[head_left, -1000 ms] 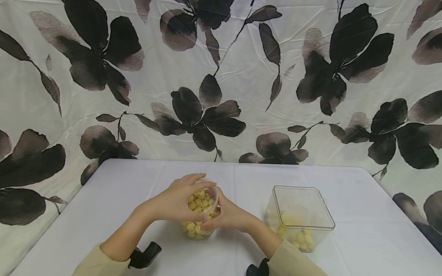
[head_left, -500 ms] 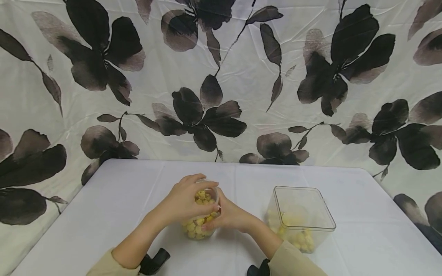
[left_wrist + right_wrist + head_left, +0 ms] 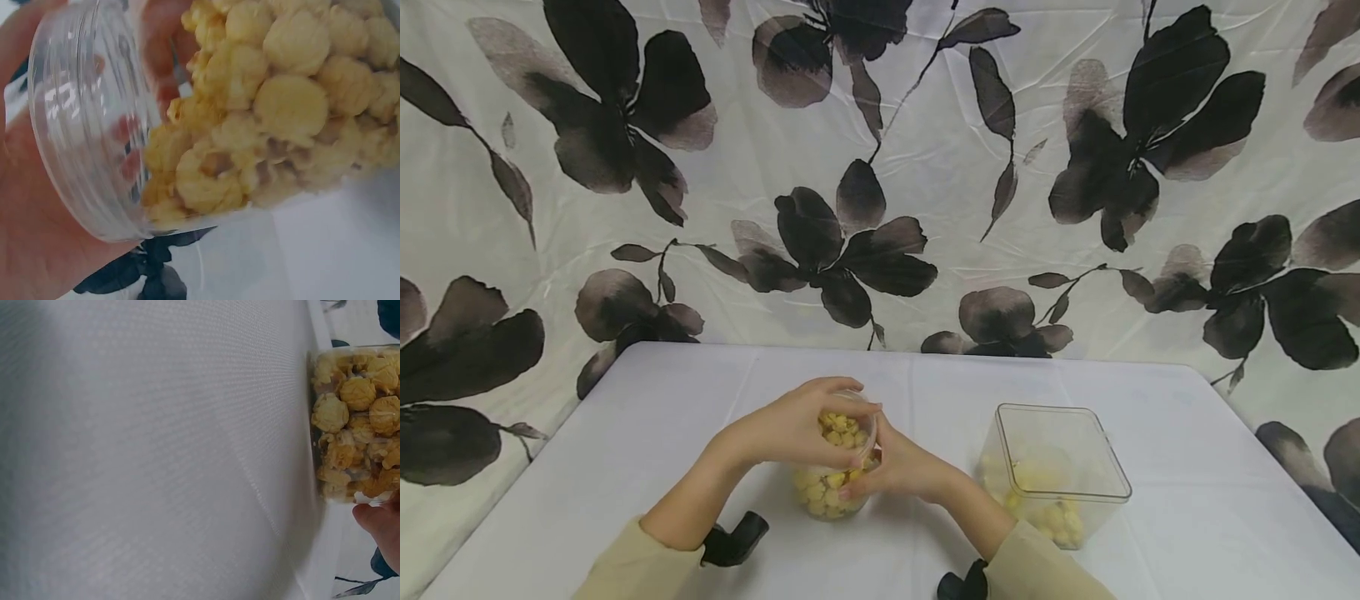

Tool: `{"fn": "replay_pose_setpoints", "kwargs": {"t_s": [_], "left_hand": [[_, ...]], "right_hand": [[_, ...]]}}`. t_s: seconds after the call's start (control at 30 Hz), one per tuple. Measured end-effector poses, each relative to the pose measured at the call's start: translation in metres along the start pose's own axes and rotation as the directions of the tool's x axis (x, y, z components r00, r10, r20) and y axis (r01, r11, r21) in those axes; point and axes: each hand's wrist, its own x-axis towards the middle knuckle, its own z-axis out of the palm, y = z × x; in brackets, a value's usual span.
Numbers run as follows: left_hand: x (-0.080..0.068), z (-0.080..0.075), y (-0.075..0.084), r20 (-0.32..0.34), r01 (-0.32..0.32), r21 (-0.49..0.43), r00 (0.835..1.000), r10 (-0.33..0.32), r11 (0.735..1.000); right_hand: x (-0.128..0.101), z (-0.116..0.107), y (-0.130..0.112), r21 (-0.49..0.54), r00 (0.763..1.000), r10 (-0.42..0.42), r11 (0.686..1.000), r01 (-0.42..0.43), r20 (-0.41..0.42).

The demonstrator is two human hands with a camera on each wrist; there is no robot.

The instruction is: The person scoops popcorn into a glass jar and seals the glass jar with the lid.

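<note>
A clear round jar (image 3: 823, 498) full of yellow popcorn (image 3: 294, 106) stands left of the table's middle. My left hand (image 3: 793, 427) grips the jar's clear ridged lid (image 3: 78, 125) from above, fingers over the far side and thumb on the near side. In the left wrist view the lid sits on the jar's mouth, with a gap between it and the popcorn. My right hand (image 3: 910, 467) holds the jar's right side below the lid. The thumb (image 3: 380, 528) shows against the jar wall in the right wrist view; most of the other fingers are hidden behind the jar.
To the right stands a clear square container (image 3: 1101, 518) with popcorn low inside it. A white cloth covers the table (image 3: 1195, 467), and a floral curtain (image 3: 970, 183) hangs behind its far edge. Black wrist devices (image 3: 736, 540) sit below both sleeves.
My left hand has turned on the lid, its wrist swinging right and then partly back left. The right hand and the jar stay in place.
</note>
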Motion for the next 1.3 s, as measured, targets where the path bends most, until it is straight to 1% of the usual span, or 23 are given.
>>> {"fn": "replay_pose_setpoints", "kwargs": {"t_s": [0.07,0.13,0.17,0.2,0.23,0.3,0.37,0.4,0.47,0.53,0.63,0.7,0.77,0.87,0.93,1.0,1.03,1.1,1.2,1.3], "left_hand": [[0.001,-0.002,0.001,0.032,-0.003,0.000,0.999,0.003,1.000],[0.001,-0.002,0.003,0.034,0.004,0.031,0.999,-0.005,0.999],[0.001,-0.001,0.005,0.014,0.016,0.060,1.000,-0.017,0.998],[0.000,0.001,0.007,-0.022,0.035,0.101,0.999,-0.033,0.994],[-0.001,0.003,0.009,-0.068,0.068,0.147,0.996,-0.058,0.987],[-0.004,0.008,0.013,-0.158,0.151,0.224,0.980,-0.117,0.963],[-0.006,0.013,0.016,-0.227,0.231,0.256,0.958,-0.174,0.939],[-0.006,0.014,0.018,-0.247,0.260,0.264,0.949,-0.195,0.929],[-0.006,0.016,0.020,-0.255,0.287,0.247,0.941,-0.223,0.925],[-0.006,0.017,0.020,-0.247,0.283,0.220,0.942,-0.227,0.934],[-0.005,0.014,0.016,-0.224,0.222,0.194,0.958,-0.177,0.956],[-0.004,0.012,0.010,-0.184,0.160,0.175,0.975,-0.127,0.971],[-0.004,0.009,0.003,-0.134,0.085,0.139,0.989,-0.066,0.987],[-0.003,0.004,-0.006,-0.059,0.008,0.078,0.998,-0.004,0.997],[-0.003,0.001,-0.009,-0.028,-0.012,0.040,1.000,0.013,0.999],[-0.004,-0.001,-0.009,-0.028,0.003,0.051,1.000,-0.002,0.999],[-0.005,0.000,-0.008,-0.040,0.020,0.065,0.999,-0.017,0.998],[-0.009,0.002,-0.003,-0.085,0.067,0.131,0.995,-0.056,0.989],[-0.015,0.008,0.005,-0.150,0.127,0.268,0.985,-0.089,0.955],[-0.018,0.014,0.011,-0.185,0.144,0.360,0.979,-0.081,0.922]], "right_hand": [[-0.001,0.000,0.000,0.008,1.000,0.000,1.000,0.000,-0.007],[-0.001,0.000,0.000,0.011,1.000,0.008,1.000,-0.008,-0.015],[-0.001,0.000,0.000,0.012,1.000,0.009,1.000,-0.008,-0.015],[0.000,0.000,0.000,0.010,1.000,0.010,1.000,-0.009,-0.016],[0.000,0.001,0.000,0.006,1.000,0.009,1.000,-0.009,-0.017],[0.001,0.001,-0.001,-0.001,1.000,0.013,1.000,-0.013,-0.018],[0.001,0.001,-0.002,0.001,1.000,0.019,1.000,-0.019,-0.018],[0.001,0.001,-0.003,0.006,0.999,0.026,1.000,-0.026,-0.020],[0.001,0.001,-0.004,0.025,0.999,0.035,0.999,-0.035,-0.018],[0.000,0.002,-0.004,0.038,0.999,0.044,0.998,-0.043,-0.016],[0.000,0.002,-0.004,0.036,0.999,0.040,0.999,-0.039,-0.016],[0.000,0.003,-0.003,0.022,0.999,0.028,0.999,-0.028,-0.017],[0.000,0.002,-0.002,0.005,1.000,0.019,1.000,-0.019,-0.016],[0.000,0.002,-0.001,-0.013,1.000,0.003,1.000,-0.003,-0.019],[0.001,0.002,-0.001,-0.014,1.000,0.007,1.000,-0.008,-0.023],[0.001,0.002,-0.001,-0.010,1.000,0.013,1.000,-0.013,-0.027],[0.001,0.002,-0.001,-0.011,0.999,0.016,1.000,-0.016,-0.029],[0.001,0.002,-0.001,-0.013,0.999,0.020,1.000,-0.021,-0.027],[0.002,0.003,0.000,-0.024,1.000,0.013,1.000,-0.013,-0.021],[0.001,0.003,0.000,-0.021,1.000,0.011,1.000,-0.011,-0.016]]}}
